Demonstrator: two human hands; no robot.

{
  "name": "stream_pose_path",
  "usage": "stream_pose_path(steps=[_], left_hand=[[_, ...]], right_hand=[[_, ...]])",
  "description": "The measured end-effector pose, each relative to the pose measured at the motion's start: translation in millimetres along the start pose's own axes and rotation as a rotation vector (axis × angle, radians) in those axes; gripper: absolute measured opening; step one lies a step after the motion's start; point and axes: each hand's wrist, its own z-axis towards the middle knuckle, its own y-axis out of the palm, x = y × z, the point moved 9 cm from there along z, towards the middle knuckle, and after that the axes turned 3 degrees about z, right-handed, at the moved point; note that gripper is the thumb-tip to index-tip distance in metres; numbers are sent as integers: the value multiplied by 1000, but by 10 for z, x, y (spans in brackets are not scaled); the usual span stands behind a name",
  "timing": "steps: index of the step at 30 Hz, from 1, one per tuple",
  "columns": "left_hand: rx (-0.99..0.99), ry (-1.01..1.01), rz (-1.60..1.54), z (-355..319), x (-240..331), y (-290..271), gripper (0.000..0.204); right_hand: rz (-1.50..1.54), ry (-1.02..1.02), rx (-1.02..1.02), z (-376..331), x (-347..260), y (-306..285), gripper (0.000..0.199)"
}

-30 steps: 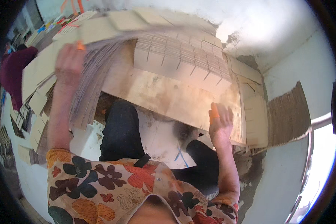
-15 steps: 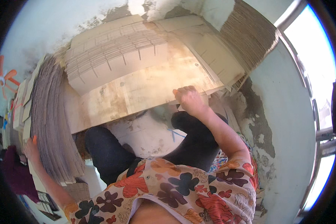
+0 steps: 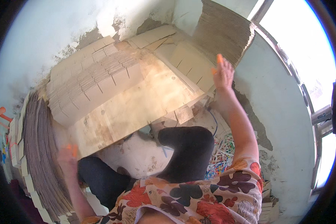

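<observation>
While the fingers of our right hand are hovering loosely extended and released, their orange covers are showing near a tall stack of brown corrugated cardboard and flat, slotted tan cardboard sheets. Our left hand is blurring, leaving us unsure of its grip, near a curved row of grey-brown cardboard and a pale wooden board, where a long block of slotted beige cardboard is standing.
</observation>
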Motion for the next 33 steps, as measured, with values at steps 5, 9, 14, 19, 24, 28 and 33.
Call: stream_pose_path(steps=[5,9,14,19,24,28,33], left_hand=[[-309,18,-189,-54,1060,576,24],[-424,47,-313,-58,1388,836,24],[-515,54,-343,-60,1484,1053,19],[-555,91,-316,2,1554,1211,18],[-513,86,-440,157,1721,1307,20],[-620,43,-472,352,1920,1389,21],[-578,-223,-1025,1102,2404,1782,37]], right_hand=[[442,505,238,663,1067,-231,83],[1070,1034,154,666,1782,231,83],[1179,1050,124,838,1997,387,81],[1268,1095,226,945,2069,435,70],[1463,966,198,1065,1892,510,47],[1560,806,137,1049,1389,399,45],[1533,662,-47,1073,1226,285,65]])
